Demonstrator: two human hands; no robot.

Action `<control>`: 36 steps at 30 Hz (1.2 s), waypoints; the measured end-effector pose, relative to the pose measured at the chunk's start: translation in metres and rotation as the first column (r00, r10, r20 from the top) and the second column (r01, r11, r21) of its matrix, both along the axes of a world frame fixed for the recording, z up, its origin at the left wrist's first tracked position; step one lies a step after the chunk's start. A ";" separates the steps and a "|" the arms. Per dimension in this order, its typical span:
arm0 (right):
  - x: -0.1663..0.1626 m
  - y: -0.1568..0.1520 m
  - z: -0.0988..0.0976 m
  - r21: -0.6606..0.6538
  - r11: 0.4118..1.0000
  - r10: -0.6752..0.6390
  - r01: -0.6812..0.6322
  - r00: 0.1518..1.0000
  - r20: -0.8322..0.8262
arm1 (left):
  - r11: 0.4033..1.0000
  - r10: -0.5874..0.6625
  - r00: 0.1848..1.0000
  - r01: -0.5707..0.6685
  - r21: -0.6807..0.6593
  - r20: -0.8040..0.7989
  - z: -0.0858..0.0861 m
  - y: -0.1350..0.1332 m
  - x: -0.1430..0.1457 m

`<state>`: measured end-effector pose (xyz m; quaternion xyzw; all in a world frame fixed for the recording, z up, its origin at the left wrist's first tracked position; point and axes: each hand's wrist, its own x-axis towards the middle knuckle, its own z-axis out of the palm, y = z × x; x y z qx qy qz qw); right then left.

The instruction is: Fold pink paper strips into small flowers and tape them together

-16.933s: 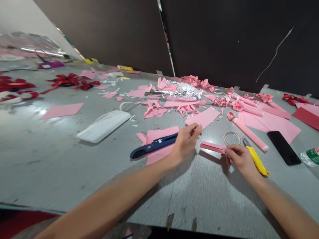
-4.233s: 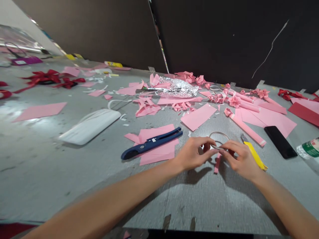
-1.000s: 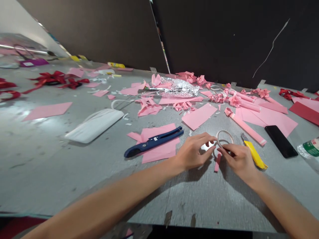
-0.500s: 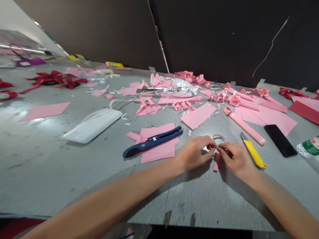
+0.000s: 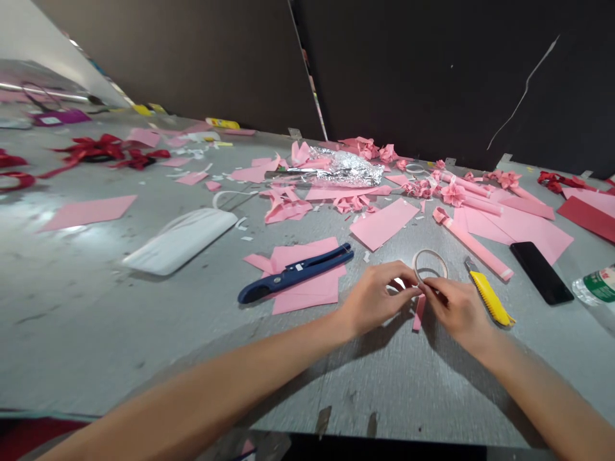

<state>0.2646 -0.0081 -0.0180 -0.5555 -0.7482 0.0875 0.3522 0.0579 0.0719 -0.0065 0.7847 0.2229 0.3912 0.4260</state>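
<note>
In front of me a thin, nearly used-up roll of tape stands on edge between my two hands. My right hand pinches it at its lower side. The thumb and forefinger of my left hand are pinched together at the same spot, seemingly on the tape's end, which is too small to make out clearly. Just below the fingertips a narrow pink paper strip lies on the grey table; its upper end is hidden by my fingers.
Left of my hands, blue scissors or cutters lie on pink paper sheets. To the right are a yellow utility knife, a black phone and a bottle. Rolled pink paper, paper flowers and foil lie behind.
The roll of tape has tipped upright, so its ring shows more fully now. My fingertips stay together at nearly the same place; the pink strip has barely moved.
</note>
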 end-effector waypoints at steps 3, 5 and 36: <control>-0.002 -0.001 0.003 -0.045 0.999 0.012 -0.013 1.000 -0.021 | 0.999 0.033 0.999 -0.033 -0.004 -0.015 -0.002 0.001 0.000; -0.003 -0.002 0.003 -0.062 0.998 0.009 -0.012 0.999 -0.037 | 0.996 0.042 0.999 -0.040 0.077 -0.025 -0.004 0.001 0.000; -0.024 -0.005 0.007 0.398 0.914 -0.125 0.074 0.987 0.103 | 0.994 0.085 0.996 -0.087 0.070 0.026 -0.002 -0.012 0.004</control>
